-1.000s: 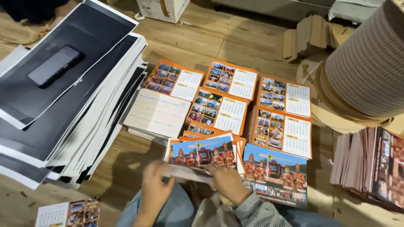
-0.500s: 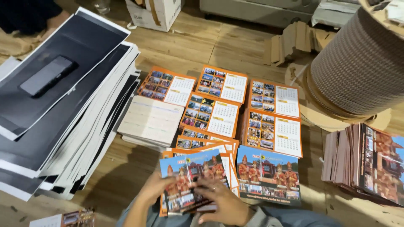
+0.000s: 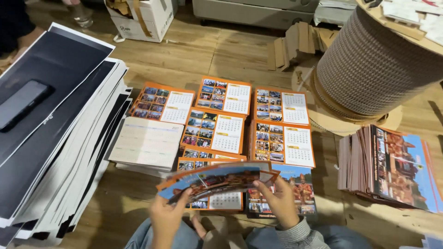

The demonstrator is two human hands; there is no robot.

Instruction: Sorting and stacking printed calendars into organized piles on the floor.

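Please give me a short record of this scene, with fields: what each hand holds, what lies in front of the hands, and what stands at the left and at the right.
left hand: grips the left end of a thin bundle of printed sheets
right hand: grips the right end of the same bundle
in front: orange calendar pages laid in rows on the wooden floor
left: tall stack of black-faced sheets with a dark phone on top
right: large spool of wire coil; stack of picture sheets below it

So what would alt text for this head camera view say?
Two hands, left hand and right hand, hold a thin stack of printed sheets above orange calendar pages spread on a wooden floor, beside black sheets.
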